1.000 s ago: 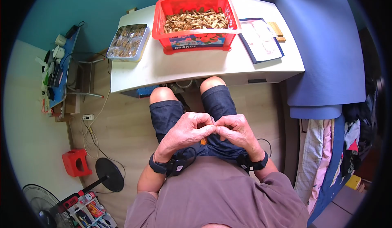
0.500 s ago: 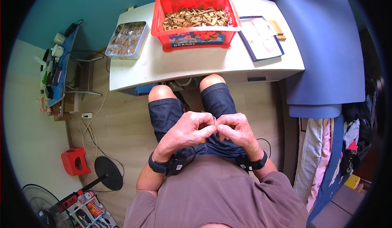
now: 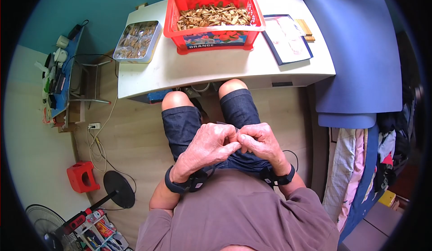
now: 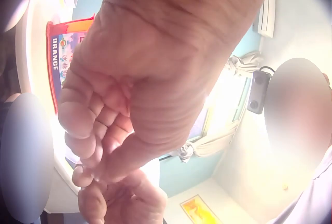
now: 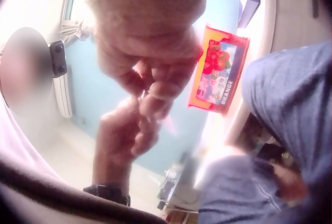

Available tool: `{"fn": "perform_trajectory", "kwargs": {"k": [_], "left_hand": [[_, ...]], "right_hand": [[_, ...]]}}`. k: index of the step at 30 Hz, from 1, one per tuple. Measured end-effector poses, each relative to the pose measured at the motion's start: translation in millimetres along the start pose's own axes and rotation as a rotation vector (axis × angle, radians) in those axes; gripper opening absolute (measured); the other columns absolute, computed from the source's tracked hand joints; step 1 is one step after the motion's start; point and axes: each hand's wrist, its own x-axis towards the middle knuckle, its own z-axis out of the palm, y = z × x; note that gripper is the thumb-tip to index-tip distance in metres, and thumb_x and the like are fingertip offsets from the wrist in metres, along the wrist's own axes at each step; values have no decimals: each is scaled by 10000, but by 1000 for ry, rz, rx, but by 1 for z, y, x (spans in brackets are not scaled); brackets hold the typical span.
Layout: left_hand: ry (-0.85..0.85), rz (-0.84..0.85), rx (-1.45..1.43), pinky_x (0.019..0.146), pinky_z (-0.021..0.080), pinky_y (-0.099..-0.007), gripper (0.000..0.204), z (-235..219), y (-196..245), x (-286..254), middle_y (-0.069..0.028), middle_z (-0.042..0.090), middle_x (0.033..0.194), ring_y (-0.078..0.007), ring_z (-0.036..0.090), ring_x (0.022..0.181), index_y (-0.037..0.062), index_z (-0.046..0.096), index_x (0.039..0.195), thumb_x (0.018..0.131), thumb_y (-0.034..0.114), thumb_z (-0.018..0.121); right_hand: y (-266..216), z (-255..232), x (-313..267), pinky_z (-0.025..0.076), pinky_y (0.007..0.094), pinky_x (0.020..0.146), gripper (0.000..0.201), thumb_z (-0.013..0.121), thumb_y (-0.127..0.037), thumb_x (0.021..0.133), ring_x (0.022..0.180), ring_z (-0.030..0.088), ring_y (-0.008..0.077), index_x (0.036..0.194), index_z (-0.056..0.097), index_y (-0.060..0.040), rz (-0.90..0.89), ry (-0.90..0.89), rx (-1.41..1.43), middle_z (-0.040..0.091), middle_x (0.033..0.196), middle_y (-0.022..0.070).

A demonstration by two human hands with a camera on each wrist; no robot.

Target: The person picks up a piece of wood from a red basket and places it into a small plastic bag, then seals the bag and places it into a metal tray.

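Above the lap, the left hand (image 3: pixel 209 141) and right hand (image 3: pixel 260 141) meet at their fingertips in the head view. Between them they pinch a small piece of clear plastic film (image 3: pixel 226 125), whose edge sticks out past the left fingers. Most of the film is hidden by the fingers. In the left wrist view the left thumb presses against the fingertips, right by the right hand (image 4: pixel 124 203). From the right wrist view, the right thumb and fingers are likewise pinched together, touching the left hand (image 5: pixel 116 136).
On the white table (image 3: pixel 148 80) stands a red basket (image 3: pixel 216 46) of dried brown slices. Left of it is a tin (image 3: pixel 155 44) of clear-wrapped packets; right, a dark-edged tray (image 3: pixel 288 62) and wooden blocks (image 3: pixel 305 27). A blue mat (image 3: pixel 360 62) lies at the right.
More of the clear film shows beyond the left fingers, and the fingertips have shifted slightly against each other. The table appears a little higher and further left as the head view moves.
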Motion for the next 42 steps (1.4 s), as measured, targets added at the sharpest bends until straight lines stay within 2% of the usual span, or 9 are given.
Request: {"fn": "perform_trajectory", "kwargs": {"k": [4,10,13,15,18,29,31,36,42], "left_hand": [[10,-19,-3,542,480,-312,139,0,0,0,-123,642,673,-196,621,571,-12,628,776,804,81,728],[86,64,172,543,476,-323,149,5,1,0,-127,627,655,-236,608,558,-5,599,762,736,71,725],[72,12,112,531,474,-297,163,4,3,-1,-103,643,651,-176,626,566,-2,586,746,764,56,737],[64,-48,-48,519,467,-258,188,5,-3,-1,-64,660,657,-87,621,593,5,578,731,798,46,748],[54,-61,-52,511,459,-228,193,3,-2,-1,-36,666,664,-30,600,616,6,580,743,825,43,751],[70,-131,-66,500,435,-222,206,1,6,-1,-37,645,636,-37,571,555,15,598,793,814,121,774],[61,-137,-90,505,434,-219,204,1,7,0,-32,642,637,-38,572,559,16,600,799,819,126,771],[-11,-193,-217,532,425,-208,207,-2,9,1,-2,635,664,-28,552,594,29,603,804,839,156,763],[-115,-157,-304,580,439,-202,197,1,-3,3,1,620,733,-36,561,676,23,592,850,869,153,740]], "right_hand": [[-5,0,0,440,225,509,169,626,-104,939,573,578,60,846,682,24,45,-32,144,646,657,20],[3,6,0,430,207,516,171,639,-109,943,594,552,35,849,675,29,129,-22,170,642,682,15],[2,4,0,425,205,511,164,628,-103,947,581,547,35,861,680,27,105,-26,239,631,662,8],[0,2,-1,423,204,509,162,624,-102,949,573,545,37,871,683,27,105,-36,231,627,652,5],[2,1,-1,420,202,505,161,620,-101,954,560,542,39,888,690,28,120,-35,203,617,632,0],[3,2,0,394,193,479,117,682,-80,924,533,520,24,863,694,19,123,96,230,607,613,-19],[5,1,0,405,180,466,98,701,-77,907,528,552,28,856,685,6,128,95,294,627,629,2],[5,0,0,413,178,471,96,704,-68,900,532,552,28,843,665,-1,119,77,305,628,646,-2],[4,0,1,409,181,475,131,688,-95,921,547,547,32,837,636,-10,156,48,367,620,672,-1]]}}
